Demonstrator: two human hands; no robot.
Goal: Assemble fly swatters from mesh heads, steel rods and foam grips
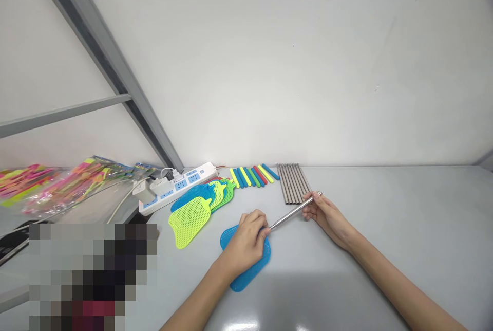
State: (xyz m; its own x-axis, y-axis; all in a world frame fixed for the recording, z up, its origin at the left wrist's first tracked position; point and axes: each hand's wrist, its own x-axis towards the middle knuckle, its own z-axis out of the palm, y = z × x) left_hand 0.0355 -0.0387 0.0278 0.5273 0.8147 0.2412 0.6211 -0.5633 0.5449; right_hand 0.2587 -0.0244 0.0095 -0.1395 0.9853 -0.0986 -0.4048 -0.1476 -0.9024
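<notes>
My left hand point(250, 238) is closed over the neck of a blue perforated fly swatter head point(246, 277), covering much of it. From that hand a shiny metal rod point(291, 213) slants up to the right. Its far end is pinched between the thumb and fingers of my right hand point(327, 215). Where rod and head meet is hidden by my left fingers. Just behind my right hand lies a row of several grey metal tubes point(292, 182). Left of my left hand are more swatter heads, with a yellow one point(190, 220) in front of blue and green ones point(227, 197).
Several coloured plastic handles point(254, 176) lie in a row near the wall. A white power strip point(198, 174) with plugged-in adapters stands behind the swatter heads. Bagged colourful items point(73, 187) lie far left, beyond a grey metal frame point(127, 74). The lower left is pixelated.
</notes>
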